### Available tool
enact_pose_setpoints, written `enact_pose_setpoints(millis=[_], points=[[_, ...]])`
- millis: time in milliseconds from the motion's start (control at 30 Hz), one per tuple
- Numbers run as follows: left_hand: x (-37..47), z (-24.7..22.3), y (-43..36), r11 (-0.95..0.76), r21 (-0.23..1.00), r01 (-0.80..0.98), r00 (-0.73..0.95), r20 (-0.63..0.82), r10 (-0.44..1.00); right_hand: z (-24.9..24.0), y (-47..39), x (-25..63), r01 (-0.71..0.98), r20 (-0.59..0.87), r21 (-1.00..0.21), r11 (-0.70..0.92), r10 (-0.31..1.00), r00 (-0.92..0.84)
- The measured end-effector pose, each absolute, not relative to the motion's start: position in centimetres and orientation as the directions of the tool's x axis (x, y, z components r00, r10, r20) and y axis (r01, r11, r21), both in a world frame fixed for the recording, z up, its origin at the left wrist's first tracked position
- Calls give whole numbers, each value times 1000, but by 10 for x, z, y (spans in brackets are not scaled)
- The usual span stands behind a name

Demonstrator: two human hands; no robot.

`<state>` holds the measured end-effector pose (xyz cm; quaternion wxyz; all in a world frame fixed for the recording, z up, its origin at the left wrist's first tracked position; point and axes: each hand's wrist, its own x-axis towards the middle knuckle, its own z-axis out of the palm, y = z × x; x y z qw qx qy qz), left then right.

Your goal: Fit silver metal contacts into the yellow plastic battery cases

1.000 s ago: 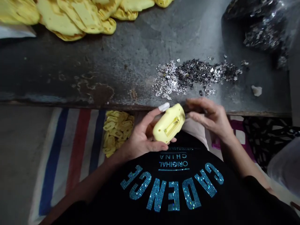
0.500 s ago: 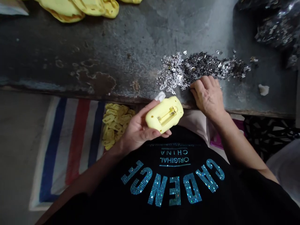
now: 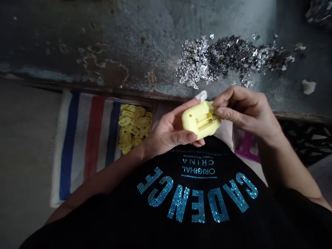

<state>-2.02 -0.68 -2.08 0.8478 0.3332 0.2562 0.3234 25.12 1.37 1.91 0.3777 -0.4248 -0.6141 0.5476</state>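
Note:
My left hand (image 3: 176, 133) is closed around a yellow plastic housing (image 3: 190, 126), held level in front of my shirt with its open battery compartment facing up. Small metal contacts show inside the compartment. A white wrap (image 3: 201, 95) covers the tip of a finger on that hand. Thumb and index finger of my right hand (image 3: 240, 107) are pinched at the compartment's right end; whatever lies between them is too small or hidden to make out. Just beyond the hands, a pile of small shiny metal contact pieces (image 3: 233, 57) is spread over the worn dark metal table (image 3: 155, 41).
Below the table edge at left, many yellow plastic parts (image 3: 135, 126) fill a container beside a striped woven sheet (image 3: 94, 138). A white lump (image 3: 308, 87) lies on the table at right. Something purple (image 3: 247, 148) is under my right forearm; a dark bag (image 3: 320, 14) is at top right.
My right hand has left the metal pile and come to the yellow housing's right end. My left hand and the housing have shifted right. The view has tilted, moving the table upward.

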Motion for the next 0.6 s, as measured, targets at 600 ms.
enact_pose_setpoints(millis=[600], points=[[-14,-8,-13,533,766,-360,605,-243,758,25,9,250,337,-40,-939,63,956,-289]])
